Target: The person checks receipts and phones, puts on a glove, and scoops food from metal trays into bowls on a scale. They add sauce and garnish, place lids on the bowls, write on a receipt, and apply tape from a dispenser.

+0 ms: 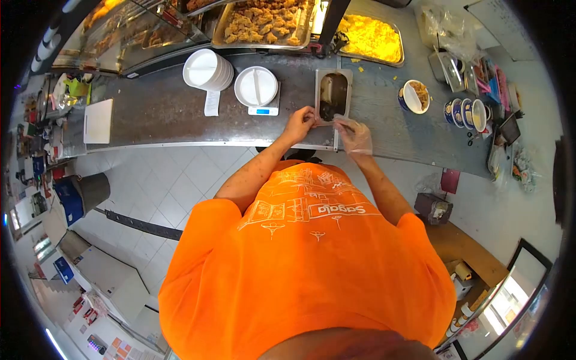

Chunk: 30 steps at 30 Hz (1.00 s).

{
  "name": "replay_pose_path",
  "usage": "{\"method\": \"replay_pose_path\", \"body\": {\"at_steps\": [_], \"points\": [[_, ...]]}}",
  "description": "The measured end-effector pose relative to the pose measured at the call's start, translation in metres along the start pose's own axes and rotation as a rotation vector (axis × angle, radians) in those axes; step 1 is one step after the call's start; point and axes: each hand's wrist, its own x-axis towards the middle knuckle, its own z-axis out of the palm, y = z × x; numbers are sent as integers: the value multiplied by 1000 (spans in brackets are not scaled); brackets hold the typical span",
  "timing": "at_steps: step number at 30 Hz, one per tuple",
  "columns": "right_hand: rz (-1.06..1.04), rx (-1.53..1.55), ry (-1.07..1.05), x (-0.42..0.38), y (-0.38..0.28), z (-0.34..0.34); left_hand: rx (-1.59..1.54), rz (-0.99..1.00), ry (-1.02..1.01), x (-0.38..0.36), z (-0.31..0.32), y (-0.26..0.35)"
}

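A rectangular metal container [350, 90] with dark contents stands at the counter's front edge. My left hand [300, 123], bare, has its fingers closed at the container's near left corner. My right hand [354, 137], in a clear plastic glove, is at the near right corner, its fingers closed; what it may hold is too small to tell. To the left, a round white divided dish [256, 86] sits on a small scale [264, 111] with a lit blue display. A stack of similar dishes [204, 69] is further left, over a paper slip [212, 103].
Trays of fried pieces [264, 24] and yellow food [371, 39] are at the back. A filled bowl [415, 97] and stacked cups [478, 115] stand to the right. A white board [98, 121] lies far left. The counter's front edge [210, 144] runs before me.
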Motion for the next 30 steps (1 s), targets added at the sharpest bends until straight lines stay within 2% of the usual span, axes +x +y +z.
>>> {"method": "replay_pose_path", "body": {"at_steps": [1, 2, 4, 5, 7, 8, 10, 12, 16, 18, 19, 20, 22, 23, 27, 29, 30], "points": [[175, 209, 201, -5, 4, 10, 1, -1, 1, -1, -1, -2], [174, 210, 203, -6, 10, 18, -26, 17, -9, -2, -1, -3], [641, 566, 512, -2, 17, 26, -51, 41, -24, 2, -4, -1], [637, 566, 516, -2, 20, 25, -37, 48, -36, 4, -7, 1], [719, 958, 637, -3, 20, 18, -25, 59, -49, 7, -13, 13], [716, 957, 637, -3, 20, 15, -34, 18, -65, 9, -16, 19], [904, 1041, 711, -1, 15, 9, -45, -17, -77, 16, -22, 20], [845, 1090, 717, -2, 17, 3, -236, -81, -42, 25, -27, 11], [778, 1181, 754, 9, 3, -4, -147, -86, 52, 25, -33, 4], [755, 1210, 733, 23, -12, -4, -164, -209, 78, 15, -36, 8], [733, 1175, 709, 31, -23, -1, -151, -222, 7, 10, -42, 3], [713, 1140, 687, 38, -34, 3, -156, -222, 18, 5, -47, -3], [713, 1083, 651, 55, -56, 18, -175, -352, -96, -8, -52, -4], [710, 1029, 626, 62, -64, 29, -210, -332, -129, -14, -55, -8], [721, 874, 551, 79, -71, 77, -155, -364, -158, -21, -59, -9], [77, 323, 218, 72, -72, 94, -132, -350, -164, -22, -61, -10], [78, 322, 212, 74, -80, 94, -104, -335, -179, -24, -63, -5]]}}
